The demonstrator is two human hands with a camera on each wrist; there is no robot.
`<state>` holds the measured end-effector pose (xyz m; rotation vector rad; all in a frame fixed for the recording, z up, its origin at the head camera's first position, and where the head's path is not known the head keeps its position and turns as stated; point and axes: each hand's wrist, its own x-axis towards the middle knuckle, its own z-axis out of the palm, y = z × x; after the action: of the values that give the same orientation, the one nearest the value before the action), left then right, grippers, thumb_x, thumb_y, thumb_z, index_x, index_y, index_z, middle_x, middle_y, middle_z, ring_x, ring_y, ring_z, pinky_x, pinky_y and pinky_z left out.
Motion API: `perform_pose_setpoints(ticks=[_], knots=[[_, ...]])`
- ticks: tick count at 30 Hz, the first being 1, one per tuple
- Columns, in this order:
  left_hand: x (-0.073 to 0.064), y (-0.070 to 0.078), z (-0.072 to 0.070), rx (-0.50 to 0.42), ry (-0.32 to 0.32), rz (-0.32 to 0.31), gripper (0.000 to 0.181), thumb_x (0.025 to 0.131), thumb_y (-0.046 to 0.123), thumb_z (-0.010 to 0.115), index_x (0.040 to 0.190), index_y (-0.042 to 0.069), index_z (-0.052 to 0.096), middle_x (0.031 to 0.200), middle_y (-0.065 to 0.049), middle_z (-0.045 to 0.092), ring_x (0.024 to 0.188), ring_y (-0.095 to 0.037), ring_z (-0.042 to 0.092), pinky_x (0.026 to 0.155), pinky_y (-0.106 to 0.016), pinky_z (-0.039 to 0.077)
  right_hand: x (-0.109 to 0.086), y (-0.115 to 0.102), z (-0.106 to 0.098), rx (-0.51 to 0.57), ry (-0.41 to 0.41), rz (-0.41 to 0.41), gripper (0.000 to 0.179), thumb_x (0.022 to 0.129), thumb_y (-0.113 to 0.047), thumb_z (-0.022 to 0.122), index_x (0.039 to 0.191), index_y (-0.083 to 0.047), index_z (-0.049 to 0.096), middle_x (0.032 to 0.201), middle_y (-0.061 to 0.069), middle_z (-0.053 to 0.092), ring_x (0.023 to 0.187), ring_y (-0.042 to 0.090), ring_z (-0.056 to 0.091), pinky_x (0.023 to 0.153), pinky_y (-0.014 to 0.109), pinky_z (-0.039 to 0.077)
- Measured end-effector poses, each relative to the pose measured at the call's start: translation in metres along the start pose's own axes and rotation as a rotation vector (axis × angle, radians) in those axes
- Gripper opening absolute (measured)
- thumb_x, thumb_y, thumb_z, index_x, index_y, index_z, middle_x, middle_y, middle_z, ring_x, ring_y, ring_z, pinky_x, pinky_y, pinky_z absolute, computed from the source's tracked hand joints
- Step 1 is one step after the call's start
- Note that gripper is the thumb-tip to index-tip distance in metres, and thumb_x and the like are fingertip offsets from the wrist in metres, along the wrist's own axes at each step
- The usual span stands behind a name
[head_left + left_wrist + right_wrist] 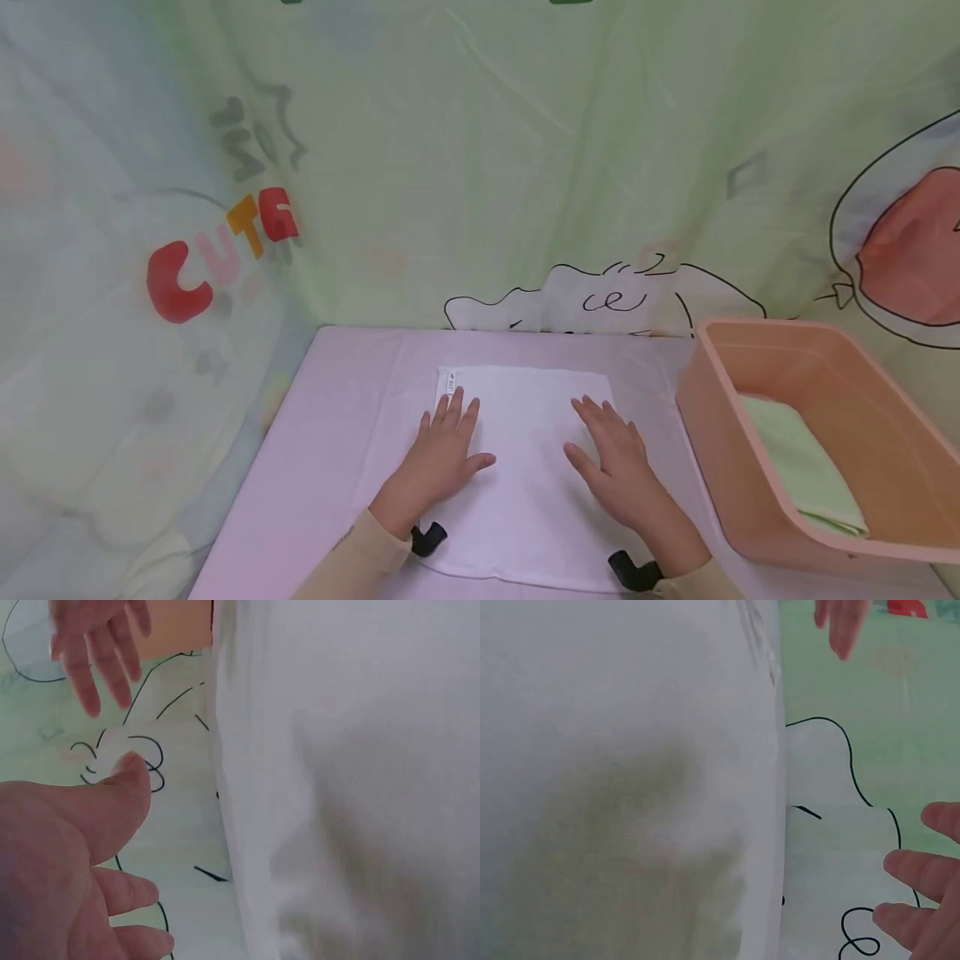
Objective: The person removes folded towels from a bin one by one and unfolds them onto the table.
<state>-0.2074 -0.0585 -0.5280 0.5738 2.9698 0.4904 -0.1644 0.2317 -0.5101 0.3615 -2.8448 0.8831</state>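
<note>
A white cloth (528, 508) lies spread flat on the table, with a small printed label (451, 382) at its far left corner. Over its left part my left hand (442, 454) is held with straight, spread fingers and the thumb pointing inward. My right hand (617, 467) hovers in a similar pose over the right part. Both wrist views show a gap and soft shadows between the hands and the cloth (360, 750). Neither hand holds anything.
At the right stands a peach plastic bin (701, 433) with a folded light green cloth (802, 467) inside. A pale pink cover (300, 475) lies over the table. Behind and to the left hang printed curtains (450, 183).
</note>
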Motion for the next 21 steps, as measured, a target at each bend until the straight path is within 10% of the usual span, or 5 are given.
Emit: perform_pose_setpoints(ticks=[21], knots=[[0.065, 0.028, 0.046, 0.133, -0.168, 0.051, 0.071, 0.113, 0.049, 0.048, 0.171, 0.012, 0.031, 0.181, -0.016, 0.018, 0.168, -0.041, 0.016, 0.133, -0.064, 0.022, 0.07, 0.011, 0.068, -0.048, -0.434, 0.018, 0.067, 0.111, -0.033, 0.052, 0.17, -0.009, 0.03, 0.182, 0.017, 0.012, 0.167, 0.05, -0.006, 0.13, 0.075, -0.002]])
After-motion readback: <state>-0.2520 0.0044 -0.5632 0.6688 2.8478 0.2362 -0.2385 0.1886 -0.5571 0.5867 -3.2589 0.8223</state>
